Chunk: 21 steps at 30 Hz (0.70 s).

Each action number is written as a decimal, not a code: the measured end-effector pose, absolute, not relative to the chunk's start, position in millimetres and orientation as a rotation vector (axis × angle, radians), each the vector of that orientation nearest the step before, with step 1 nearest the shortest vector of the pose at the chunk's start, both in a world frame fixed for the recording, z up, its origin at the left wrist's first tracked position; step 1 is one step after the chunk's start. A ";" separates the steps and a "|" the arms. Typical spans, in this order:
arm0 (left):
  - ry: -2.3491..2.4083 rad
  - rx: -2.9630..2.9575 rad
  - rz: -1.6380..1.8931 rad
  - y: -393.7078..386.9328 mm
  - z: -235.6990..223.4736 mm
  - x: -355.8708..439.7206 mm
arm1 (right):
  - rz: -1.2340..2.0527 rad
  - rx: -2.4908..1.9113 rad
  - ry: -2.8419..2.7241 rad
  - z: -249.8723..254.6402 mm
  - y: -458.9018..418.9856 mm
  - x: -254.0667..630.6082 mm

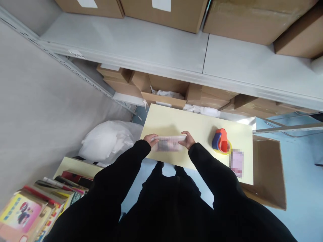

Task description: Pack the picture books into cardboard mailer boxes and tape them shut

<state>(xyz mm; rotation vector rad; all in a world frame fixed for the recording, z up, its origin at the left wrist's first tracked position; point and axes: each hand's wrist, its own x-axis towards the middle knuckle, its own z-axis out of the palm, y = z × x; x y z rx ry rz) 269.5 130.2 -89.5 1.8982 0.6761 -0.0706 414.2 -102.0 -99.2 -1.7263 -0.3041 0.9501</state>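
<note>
I hold a small flat packet in clear wrapping (169, 143) just above the pale yellow table (176, 121), near its front edge. My left hand (151, 139) grips the packet's left end and my right hand (187, 140) grips its right end, fingers curled round it. Both arms are in black sleeves. A red and blue tape dispenser (220, 140) stands on the table to the right of my right hand. A pink paper (237, 162) lies beyond it near the right front corner.
Grey metal shelving (151, 43) with cardboard boxes (161, 90) stands behind the table. A white plastic bag (108, 139) lies left of it. Colourful books (37, 208) are stacked at lower left. An open cardboard box (268, 171) sits on the blue floor at right.
</note>
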 end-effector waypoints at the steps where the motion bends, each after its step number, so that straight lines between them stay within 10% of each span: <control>1: 0.698 1.871 -0.069 132.8 -88.8 270.8 | 0.982 -1.658 -0.274 -98.2 -100.0 410.7; 21: 0.920 1.288 -0.066 222.9 -116.8 339.8 | 0.774 -1.833 -0.106 -124.6 14.0 474.0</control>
